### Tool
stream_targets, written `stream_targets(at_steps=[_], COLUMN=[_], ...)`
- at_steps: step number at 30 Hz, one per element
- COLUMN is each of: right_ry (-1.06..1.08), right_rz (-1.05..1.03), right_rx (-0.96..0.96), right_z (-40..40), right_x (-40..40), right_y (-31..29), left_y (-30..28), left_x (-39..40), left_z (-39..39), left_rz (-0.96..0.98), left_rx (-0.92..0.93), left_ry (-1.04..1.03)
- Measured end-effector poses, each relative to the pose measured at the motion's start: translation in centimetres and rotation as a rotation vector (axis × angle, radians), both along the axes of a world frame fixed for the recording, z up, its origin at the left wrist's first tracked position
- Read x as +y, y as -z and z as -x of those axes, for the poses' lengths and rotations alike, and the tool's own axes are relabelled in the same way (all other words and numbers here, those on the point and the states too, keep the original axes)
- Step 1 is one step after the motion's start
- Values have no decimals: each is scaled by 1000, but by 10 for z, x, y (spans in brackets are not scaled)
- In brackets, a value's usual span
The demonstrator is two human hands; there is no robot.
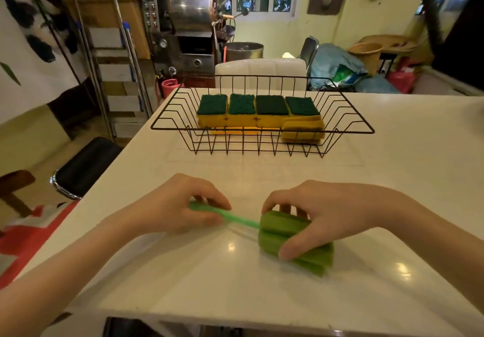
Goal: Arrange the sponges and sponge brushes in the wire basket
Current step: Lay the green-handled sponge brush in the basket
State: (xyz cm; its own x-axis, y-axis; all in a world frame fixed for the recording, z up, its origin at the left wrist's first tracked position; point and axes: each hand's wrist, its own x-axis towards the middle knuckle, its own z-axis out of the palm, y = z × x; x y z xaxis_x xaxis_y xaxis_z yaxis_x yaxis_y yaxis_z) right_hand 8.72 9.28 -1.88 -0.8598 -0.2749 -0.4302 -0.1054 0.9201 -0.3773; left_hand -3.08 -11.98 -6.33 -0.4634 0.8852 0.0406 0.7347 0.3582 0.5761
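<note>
A green sponge brush [282, 228] lies on the white table near me, its foam head to the right and its thin green handle to the left. My right hand [322, 216] grips the foam head from above. My left hand [180, 205] pinches the handle's end. Farther back stands a black wire basket [167, 127]. Inside it, several yellow sponges with dark green scrub tops [242, 111] stand in a row. A stack of yellow sponge pieces [302, 132] leans at the row's right end.
The white table [392, 179] stretches right of the basket. A white chair back [262, 70] stands behind the basket. A black stool [83, 166] is off the table's left edge, with a ladder and a metal machine beyond.
</note>
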Motion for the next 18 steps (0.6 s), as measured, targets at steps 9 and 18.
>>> stream_targets(at_steps=[9,18], right_ry=[105,256], right_rz=[85,280], right_rx=[181,396], right_z=[15,47], right_x=[20,59], right_y=[-26,-56], left_y=[-27,-74], left_x=[14,43], left_z=[10,44], left_rz=[-96,-183], left_rx=[20,177], left_ry=[-45,-66])
